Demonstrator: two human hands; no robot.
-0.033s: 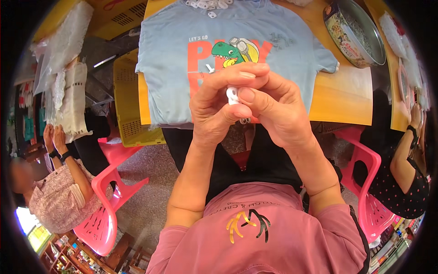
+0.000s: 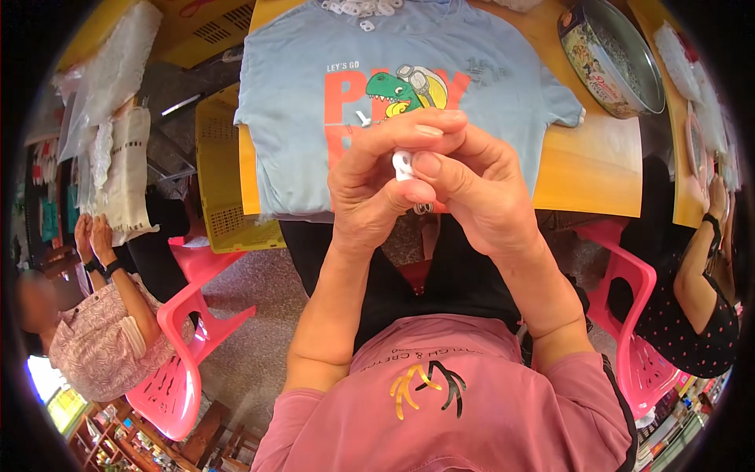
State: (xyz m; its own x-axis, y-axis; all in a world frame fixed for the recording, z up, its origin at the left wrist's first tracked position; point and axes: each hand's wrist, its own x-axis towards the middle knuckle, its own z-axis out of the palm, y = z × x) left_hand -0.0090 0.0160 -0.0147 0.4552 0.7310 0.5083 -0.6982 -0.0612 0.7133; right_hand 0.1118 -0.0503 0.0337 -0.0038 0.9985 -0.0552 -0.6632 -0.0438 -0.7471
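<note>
A small white plastic piece with a hole in it is pinched between my two hands, above the near part of a light blue T-shirt. My left hand is closed, its thumb beneath the piece and its fingers curled over from behind. My right hand is closed too, with the thumb tip pressed against the piece's side. The fingers of both hands meet at the top and hide part of it. Just beyond them, another small white piece lies on the shirt's dinosaur print.
Similar white pieces are heaped at the shirt's far edge on the yellow table. An oval tin stands at the far right. A yellow crate is left of the table. Co-workers sit by pink chairs on both sides.
</note>
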